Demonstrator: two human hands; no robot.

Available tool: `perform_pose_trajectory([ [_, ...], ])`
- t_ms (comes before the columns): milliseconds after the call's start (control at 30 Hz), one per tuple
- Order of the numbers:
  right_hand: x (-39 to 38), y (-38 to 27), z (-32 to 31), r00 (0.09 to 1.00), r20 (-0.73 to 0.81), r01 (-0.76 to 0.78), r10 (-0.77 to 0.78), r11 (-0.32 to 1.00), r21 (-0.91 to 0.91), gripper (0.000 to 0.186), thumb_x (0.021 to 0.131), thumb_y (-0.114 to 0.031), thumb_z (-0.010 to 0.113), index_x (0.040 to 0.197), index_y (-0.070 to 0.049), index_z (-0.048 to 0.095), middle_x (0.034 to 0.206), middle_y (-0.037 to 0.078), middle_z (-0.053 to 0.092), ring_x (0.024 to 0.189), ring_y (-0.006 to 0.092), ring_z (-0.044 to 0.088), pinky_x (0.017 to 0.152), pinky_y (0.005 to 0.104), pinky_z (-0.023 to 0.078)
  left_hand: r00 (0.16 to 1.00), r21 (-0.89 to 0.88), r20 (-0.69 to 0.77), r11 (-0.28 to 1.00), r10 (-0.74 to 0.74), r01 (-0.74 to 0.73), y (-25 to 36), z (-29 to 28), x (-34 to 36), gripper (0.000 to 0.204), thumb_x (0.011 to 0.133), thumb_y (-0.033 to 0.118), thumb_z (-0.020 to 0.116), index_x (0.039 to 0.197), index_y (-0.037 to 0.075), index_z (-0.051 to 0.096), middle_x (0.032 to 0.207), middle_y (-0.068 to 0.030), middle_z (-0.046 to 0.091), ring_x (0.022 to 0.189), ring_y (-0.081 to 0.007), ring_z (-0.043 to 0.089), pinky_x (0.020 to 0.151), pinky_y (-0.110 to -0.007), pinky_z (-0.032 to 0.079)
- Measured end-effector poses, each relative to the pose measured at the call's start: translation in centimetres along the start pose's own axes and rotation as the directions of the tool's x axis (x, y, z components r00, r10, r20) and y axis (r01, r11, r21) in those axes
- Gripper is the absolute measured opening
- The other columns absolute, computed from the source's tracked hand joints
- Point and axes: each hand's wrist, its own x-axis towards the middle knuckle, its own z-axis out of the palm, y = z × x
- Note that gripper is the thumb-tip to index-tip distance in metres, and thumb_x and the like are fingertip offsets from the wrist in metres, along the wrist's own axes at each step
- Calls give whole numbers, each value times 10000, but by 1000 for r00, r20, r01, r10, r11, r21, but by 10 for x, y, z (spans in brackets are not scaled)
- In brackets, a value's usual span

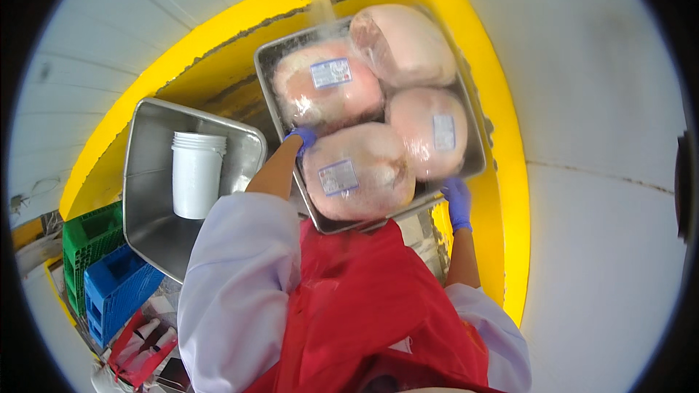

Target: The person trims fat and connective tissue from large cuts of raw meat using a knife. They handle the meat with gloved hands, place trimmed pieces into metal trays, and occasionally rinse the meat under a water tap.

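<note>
Yellow-rimmed basin [515, 196] curving round a metal tray [477, 159] carrying four wrapped meat pieces [371, 189]. Left hand [303, 138] touching its left rim, right hand [458, 201] its near-right edge, seemingly balancing it; can't tell whether fingers are clenching or resting.

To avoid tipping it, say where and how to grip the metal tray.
The metal tray is probably best gripped by its left and right rims, one hand from each side: it is rectangular, with four wrapped packages spread across it, so opposed holds should balance it. The left hand is at the left rim.
</note>
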Motion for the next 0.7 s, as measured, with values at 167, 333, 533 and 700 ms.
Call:
perform_pose_trajectory([
  [167, 82, -20, 18, 899, -15, 380, -438, 796, -471, 429, 876, -227, 681, 1221, 7, 580, 1202, 188, 616, 1088, 332, 597, 951, 400, 463, 977, -272, -55, 944, -207, 185, 45, -186, -47, 407, 935, 400, 535, 1048, 46, 701, 948, -164, 704, 846, -284, 660, 779, -428, 509],
  [333, 144, -28, 61, 872, 246, 432, -423, 430, -793, 1010, 767, -600, 667, 1567, -189, 209, 1598, 246, 143, 1461, 465, 144, 1136, 626, 163, 559, -382, -767, 924, -317, 0, 106, -388, -86, 542, 904, 497, 565, 1041, -13, 687, 1069, -234, 683, 1017, -402, 643, 893, -448, 500],
  [533, 160, -44, 63, 841, 231, 457, -489, 415, -787, 953, 780, -627, 639, 1549, -201, 273, 1582, 227, 214, 1444, 446, 206, 1134, 627, 157, 550, -344, -690, 882, -471, 323, 165, -486, -53, 660, 874, 595, 583, 1022, -39, 687, 819, -192, 708, 732, -292, 716, 641, -380, 557],
  [700, 170, -41, 63, 799, 178, 464, -575, 400, -790, 873, 786, -605, 633, 1504, -182, 373, 1548, 189, 323, 1406, 423, 301, 1127, 612, 191, 635, -192, -564, 832, -528, 521, 132, -520, 9, 601, 870, 558, 615, 980, -29, 687, 745, -180, 698, 581, -237, 698, 543, -363, 559],
])
